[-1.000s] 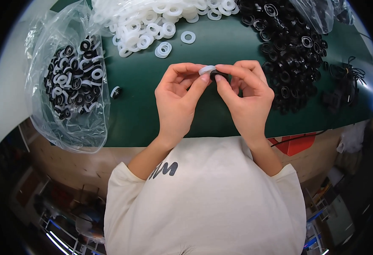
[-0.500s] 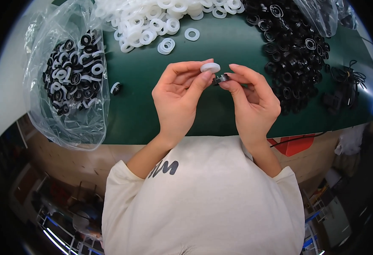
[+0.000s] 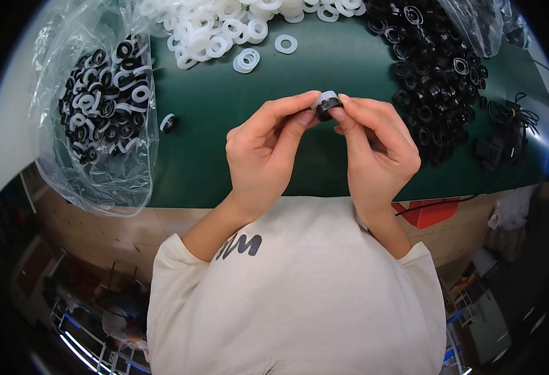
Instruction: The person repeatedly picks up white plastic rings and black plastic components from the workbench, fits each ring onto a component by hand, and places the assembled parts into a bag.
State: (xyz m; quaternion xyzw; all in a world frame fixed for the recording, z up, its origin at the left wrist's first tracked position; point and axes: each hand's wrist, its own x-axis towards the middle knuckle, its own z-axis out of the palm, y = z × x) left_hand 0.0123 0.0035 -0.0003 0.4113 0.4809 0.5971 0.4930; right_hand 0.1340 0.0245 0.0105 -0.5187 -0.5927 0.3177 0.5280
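Note:
Both hands meet above the green table, fingertips close together. My left hand (image 3: pixel 263 145) is closed in a pinch on a white ring (image 3: pixel 329 94), whose upper edge shows behind a black ring. My right hand (image 3: pixel 381 145) is closed on that black ring (image 3: pixel 328 107), gripping its right side. The two rings touch, the black one tilted and facing me; whether they are fitted together I cannot tell. Below and left, a joined black-and-white ring (image 3: pixel 169 123) lies on the table beside the clear plastic bag.
The clear bag (image 3: pixel 93 187) at left holds many black-and-white rings (image 3: pixel 107 107). White rings (image 3: pixel 218 44) are heaped at the far middle, with a small stack (image 3: pixel 246 60) and a single ring (image 3: pixel 286 44) nearer. Black rings (image 3: pixel 434 94) pile at right, beside a bundled cable (image 3: pixel 515 119).
My hands have come together. The black ring, earlier held apart below the white one, now touches it and has tilted toward me.

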